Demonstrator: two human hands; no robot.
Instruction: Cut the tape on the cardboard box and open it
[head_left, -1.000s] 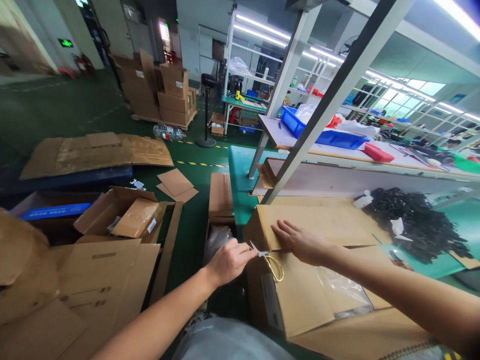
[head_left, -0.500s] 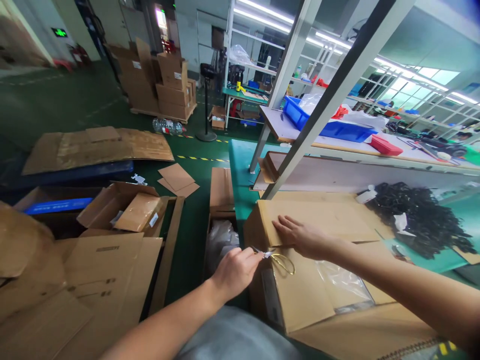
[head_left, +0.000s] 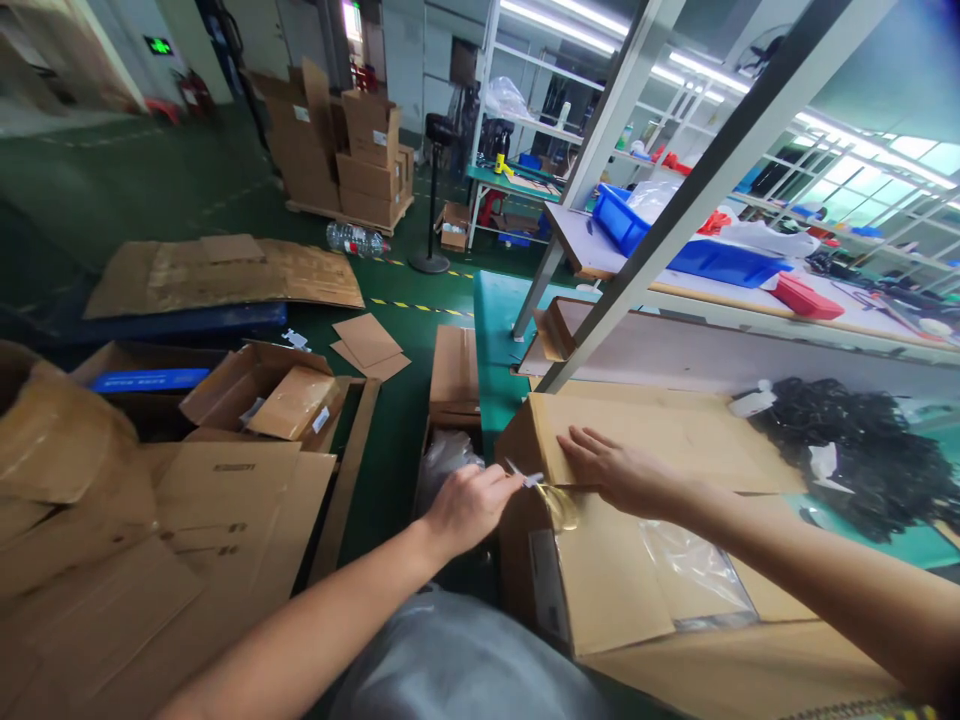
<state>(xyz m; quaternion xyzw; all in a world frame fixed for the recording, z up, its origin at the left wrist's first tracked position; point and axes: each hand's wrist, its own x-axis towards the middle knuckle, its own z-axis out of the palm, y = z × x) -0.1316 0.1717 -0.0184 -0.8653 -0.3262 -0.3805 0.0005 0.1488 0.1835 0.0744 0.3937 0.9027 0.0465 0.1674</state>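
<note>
A large cardboard box (head_left: 615,590) stands in front of me, its top flaps folded inward with a gap between them. Clear plastic (head_left: 697,560) shows through that gap. My left hand (head_left: 472,505) is closed at the box's left edge, pinching scissors with gold handles (head_left: 561,507) near the blade end. Those handles point right, over the flaps. On the far flap, my right hand (head_left: 611,470) lies flat with fingers stretched out, just beyond the scissors.
Black cables or straps (head_left: 855,450) are heaped right of the box, beside a small white bottle (head_left: 754,400). A slanted metal post (head_left: 720,190) rises behind the box. A blue tray (head_left: 720,262) sits on the bench. Opened cartons (head_left: 247,385) and flat cardboard (head_left: 225,500) lie left.
My view has shifted slightly, so the surroundings sit further right. My left hand and the scissors have moved a little left relative to the box. My right hand stays on the flap.
</note>
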